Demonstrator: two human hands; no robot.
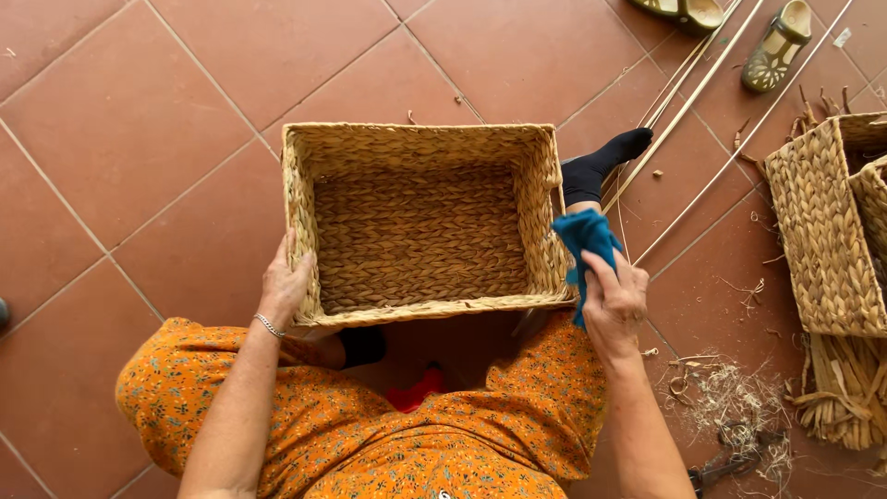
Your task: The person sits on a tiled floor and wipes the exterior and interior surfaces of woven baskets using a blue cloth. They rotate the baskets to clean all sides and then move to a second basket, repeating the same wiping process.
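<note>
A rectangular woven straw basket [305, 176] rests open side up on my lap and the tiled floor, with nothing inside it. My left hand [285, 282] grips its near left corner, fingers along the outer wall; a silver bracelet sits on that wrist. My right hand [614, 300] holds a blue cloth [585, 236] bunched against the basket's near right outer corner. I sit in an orange patterned dress, one black-socked foot [601, 162] stretched out beside the basket's right wall.
A second woven basket [818, 222] lies at the right edge with loose straw strands [836, 397] below it. Long thin reeds [693, 102] cross the terracotta tiles. Green sandals [776, 42] sit at top right. Straw scraps and a dark tool [725, 467] lie near my right elbow.
</note>
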